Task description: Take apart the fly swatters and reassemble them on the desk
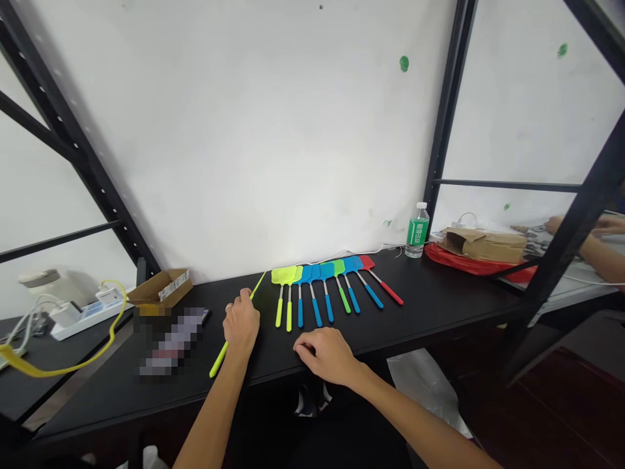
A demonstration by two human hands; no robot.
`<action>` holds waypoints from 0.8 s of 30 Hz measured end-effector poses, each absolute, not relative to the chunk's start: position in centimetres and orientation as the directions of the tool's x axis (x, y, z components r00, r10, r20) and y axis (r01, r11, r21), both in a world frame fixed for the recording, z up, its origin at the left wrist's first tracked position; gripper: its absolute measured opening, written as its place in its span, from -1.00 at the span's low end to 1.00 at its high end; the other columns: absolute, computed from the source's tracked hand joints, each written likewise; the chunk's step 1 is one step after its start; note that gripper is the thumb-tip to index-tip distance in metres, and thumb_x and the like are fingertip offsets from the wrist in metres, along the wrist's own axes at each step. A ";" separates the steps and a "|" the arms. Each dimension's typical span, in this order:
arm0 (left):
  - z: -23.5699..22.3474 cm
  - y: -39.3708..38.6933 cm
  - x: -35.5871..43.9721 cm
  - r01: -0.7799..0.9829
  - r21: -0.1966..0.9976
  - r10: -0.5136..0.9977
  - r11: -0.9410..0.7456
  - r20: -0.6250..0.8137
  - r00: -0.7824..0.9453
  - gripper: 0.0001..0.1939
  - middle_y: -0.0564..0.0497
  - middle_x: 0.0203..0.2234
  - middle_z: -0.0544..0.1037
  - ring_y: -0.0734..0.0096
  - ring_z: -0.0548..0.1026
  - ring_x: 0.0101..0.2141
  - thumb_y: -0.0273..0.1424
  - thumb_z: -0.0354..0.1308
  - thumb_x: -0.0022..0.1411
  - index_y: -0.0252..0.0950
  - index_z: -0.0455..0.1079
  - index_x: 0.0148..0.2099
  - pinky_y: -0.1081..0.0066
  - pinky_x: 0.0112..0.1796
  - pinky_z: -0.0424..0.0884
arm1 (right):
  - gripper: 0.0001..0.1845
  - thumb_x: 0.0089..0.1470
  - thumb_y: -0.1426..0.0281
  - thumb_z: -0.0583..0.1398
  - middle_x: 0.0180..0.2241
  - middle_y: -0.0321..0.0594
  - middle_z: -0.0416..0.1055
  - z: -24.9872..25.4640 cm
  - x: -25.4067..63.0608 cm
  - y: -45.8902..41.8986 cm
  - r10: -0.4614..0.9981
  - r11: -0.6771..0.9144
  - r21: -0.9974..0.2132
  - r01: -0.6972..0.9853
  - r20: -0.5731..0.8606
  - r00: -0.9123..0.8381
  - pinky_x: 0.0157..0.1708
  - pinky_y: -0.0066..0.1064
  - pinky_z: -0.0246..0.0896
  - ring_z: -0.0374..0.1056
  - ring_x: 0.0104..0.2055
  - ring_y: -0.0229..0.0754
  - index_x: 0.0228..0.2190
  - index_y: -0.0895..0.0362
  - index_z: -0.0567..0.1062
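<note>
My left hand [241, 320] is closed around a yellow fly swatter [219, 358]. Its handle sticks out below the hand toward the table's front edge, and its thin head shows edge-on above the fingers. My right hand [326, 355] rests at the front edge of the black table with its fingers curled in and nothing seen in them. Beyond it, several fly swatters lie fanned in an overlapping row, handles toward me: yellow ones [289, 316] at the left, then blue ones [316, 311], a green one [344, 301] among the blue, and a red one [391, 293] at the right end.
A water bottle [417, 231] stands by the wall at the right. On the left are an open cardboard box [163, 293], a blurred flat object [173, 345] and a power strip [90, 317]. Another person's hands [605, 225] show at far right near a torn cardboard box [483, 246].
</note>
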State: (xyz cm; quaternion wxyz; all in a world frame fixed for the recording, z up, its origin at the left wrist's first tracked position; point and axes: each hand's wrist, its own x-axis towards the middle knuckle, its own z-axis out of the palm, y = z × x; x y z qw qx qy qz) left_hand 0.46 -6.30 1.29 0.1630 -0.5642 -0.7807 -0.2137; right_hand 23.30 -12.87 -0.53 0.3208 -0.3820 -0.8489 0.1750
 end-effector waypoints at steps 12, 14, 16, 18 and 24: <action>1.7 -6.5 1.6 0.984 0.087 0.752 0.158 0.636 -0.176 -0.55 -0.19 -0.11 0.44 0.13 0.43 -0.09 -0.30 -0.24 0.43 -0.29 0.26 0.22 0.37 -0.29 0.34 | -0.70 0.25 0.33 0.07 -0.43 -0.33 0.56 -0.6 23.2 -12.8 0.760 0.649 -0.538 0.538 0.420 -0.496 -0.32 -0.45 0.17 0.45 -0.38 -0.23 -0.29 0.00 0.62; 1.7 -6.6 1.6 0.985 0.076 0.768 0.153 0.619 -0.167 -0.53 -0.18 -0.09 0.43 0.19 0.48 -0.19 -0.29 -0.25 0.43 -0.24 0.24 0.26 0.39 -0.34 0.32 | -0.70 0.24 0.33 0.07 -0.43 -0.33 0.56 -0.6 23.2 -12.8 0.758 0.651 -0.537 0.535 0.427 -0.494 -0.32 -0.46 0.16 0.45 -0.38 -0.23 -0.30 0.00 0.62; 1.8 -6.6 1.7 0.988 0.061 0.793 0.145 0.590 -0.153 -0.52 -0.16 -0.09 0.43 0.27 0.50 -0.31 -0.28 -0.26 0.44 -0.17 0.21 0.30 0.40 -0.39 0.29 | -0.70 0.24 0.33 0.07 -0.43 -0.33 0.56 -0.6 23.2 -12.8 0.757 0.652 -0.539 0.533 0.429 -0.493 -0.32 -0.46 0.16 0.45 -0.38 -0.23 -0.31 0.01 0.62; 1.9 -6.7 1.9 0.991 0.049 0.820 0.126 0.557 -0.132 -0.52 -0.13 -0.11 0.45 0.33 0.50 -0.38 -0.25 -0.26 0.45 -0.09 0.17 0.33 0.41 -0.40 0.27 | -0.70 0.24 0.34 0.07 -0.43 -0.32 0.56 -0.6 23.2 -12.8 0.758 0.651 -0.542 0.531 0.430 -0.490 -0.32 -0.46 0.16 0.45 -0.38 -0.23 -0.31 0.01 0.62; 2.1 -6.8 2.1 0.989 0.097 0.837 0.109 0.528 -0.144 -0.52 -0.13 -0.13 0.53 0.24 0.52 -0.29 -0.17 -0.26 0.45 -0.10 0.20 0.30 0.41 -0.36 0.28 | -0.70 0.24 0.33 0.07 -0.44 -0.33 0.56 -0.6 23.1 -12.9 0.757 0.652 -0.542 0.530 0.430 -0.492 -0.33 -0.46 0.16 0.44 -0.40 -0.24 -0.30 0.01 0.62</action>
